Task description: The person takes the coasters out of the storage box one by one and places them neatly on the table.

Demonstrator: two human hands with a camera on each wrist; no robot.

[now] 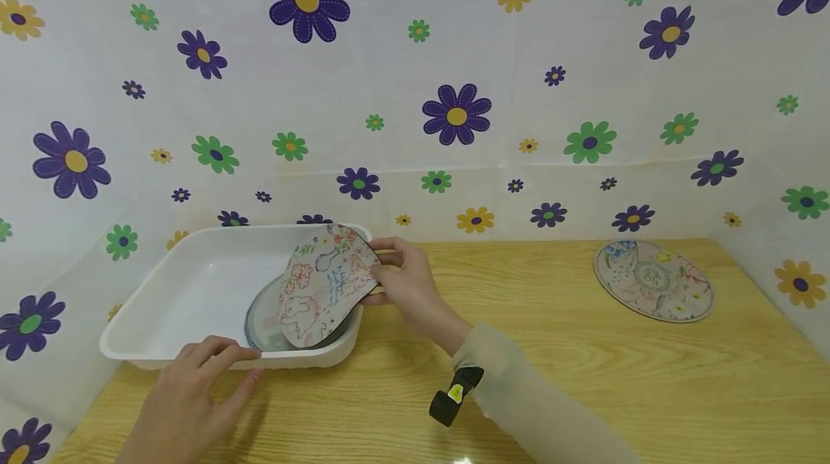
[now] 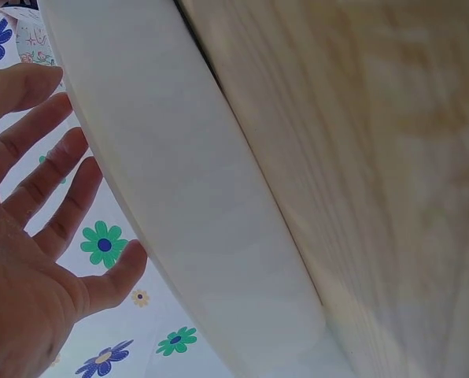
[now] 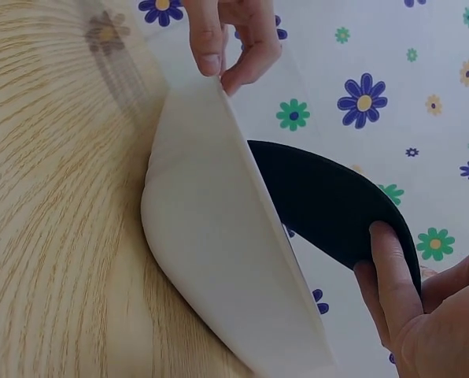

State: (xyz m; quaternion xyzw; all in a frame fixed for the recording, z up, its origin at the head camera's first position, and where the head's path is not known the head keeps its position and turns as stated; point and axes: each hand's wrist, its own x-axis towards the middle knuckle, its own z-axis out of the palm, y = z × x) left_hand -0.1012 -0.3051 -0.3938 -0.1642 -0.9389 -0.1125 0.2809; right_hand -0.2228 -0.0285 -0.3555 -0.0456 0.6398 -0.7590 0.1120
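A rabbit-and-flower patterned mat [image 1: 331, 284] leans bent inside the right end of a white plastic tub [image 1: 194, 269]. My right hand [image 1: 408, 280] pinches its right edge between thumb and fingers, above the tub's rim. From the right wrist, the mat's dark underside [image 3: 321, 197] shows, with fingers pressed along it. Beneath it lies a second, pale mat with a bluish edge [image 1: 262, 323], partly covered. My left hand [image 1: 194, 395] rests its fairly straight fingertips on the tub's near rim, thumb lower in front; the left wrist view shows those fingers spread along the rim.
On the wooden table [image 1: 519, 349], an oval floral mat [image 1: 651, 280] lies flat at the far right. A white cloth with printed flowers [image 1: 454, 53] hangs behind and at both sides. A black strap [image 1: 457, 395] is around my right sleeve.
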